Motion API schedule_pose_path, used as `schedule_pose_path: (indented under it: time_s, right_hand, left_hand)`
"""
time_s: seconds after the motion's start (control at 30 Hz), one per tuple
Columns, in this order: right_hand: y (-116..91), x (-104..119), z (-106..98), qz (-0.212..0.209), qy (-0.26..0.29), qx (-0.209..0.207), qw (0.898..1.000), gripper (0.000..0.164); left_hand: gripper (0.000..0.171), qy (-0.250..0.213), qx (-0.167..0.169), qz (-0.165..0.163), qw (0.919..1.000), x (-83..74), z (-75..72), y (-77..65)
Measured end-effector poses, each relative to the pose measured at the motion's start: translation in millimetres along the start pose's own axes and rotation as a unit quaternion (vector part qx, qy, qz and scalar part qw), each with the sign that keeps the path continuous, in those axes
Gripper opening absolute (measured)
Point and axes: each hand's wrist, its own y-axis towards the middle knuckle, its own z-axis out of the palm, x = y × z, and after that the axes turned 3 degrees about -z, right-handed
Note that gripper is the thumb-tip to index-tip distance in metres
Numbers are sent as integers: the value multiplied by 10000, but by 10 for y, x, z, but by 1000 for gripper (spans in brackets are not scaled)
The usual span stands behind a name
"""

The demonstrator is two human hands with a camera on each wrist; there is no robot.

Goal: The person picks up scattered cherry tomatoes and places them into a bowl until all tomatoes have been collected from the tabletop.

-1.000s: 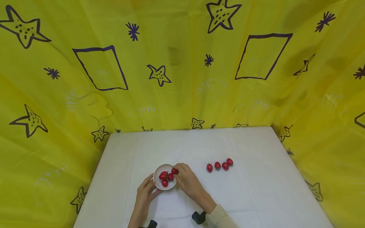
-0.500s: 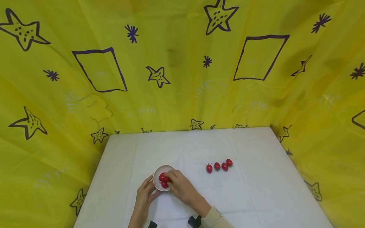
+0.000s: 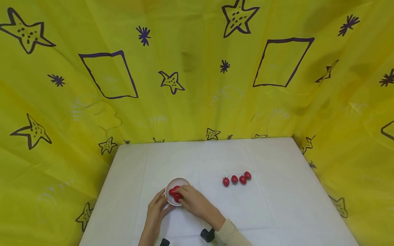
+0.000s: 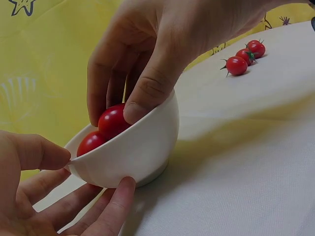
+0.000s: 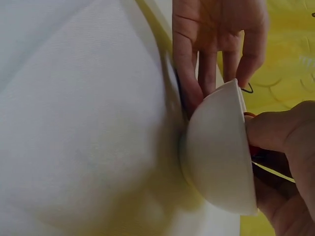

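A white bowl with red cherry tomatoes inside stands on the table in front of me. My left hand holds it from the left, thumb at the rim and fingertips along the lower outside. Reaching over the right rim, my right hand has its fingers down inside the bowl. In the left wrist view, its thumb and fingers pinch a cherry tomato, beside another cherry tomato. The right wrist view shows the bowl's outer wall, which hides most of the contents.
Several loose cherry tomatoes with green stems lie in a short row to the right of the bowl. A white cloth covers the table. Yellow curtains with star drawings hang behind it and at both sides.
With a cherry tomato in its fingers, my right hand has moved left and down from the bowl's right rim into the bowl. My left hand keeps its hold, and the row of tomatoes stays put.
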Motion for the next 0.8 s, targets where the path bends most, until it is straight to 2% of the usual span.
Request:
schedule_pose_path:
  time_s: [0.1, 0.33, 0.8]
  right_hand:
    - [32, -4, -13, 0, -74, 132, 9999, 33]
    - [88, -17, 1, -316, -362, 52, 9988, 28]
    - [58, -53, -69, -41, -187, 5, 9998, 27]
  left_hand:
    - [57, -6, 2, -7, 10000, 3, 1, -5]
    - [57, -44, -88, -24, 9999, 4, 6, 2]
    - [56, 112, -207, -110, 9997, 8, 25, 7]
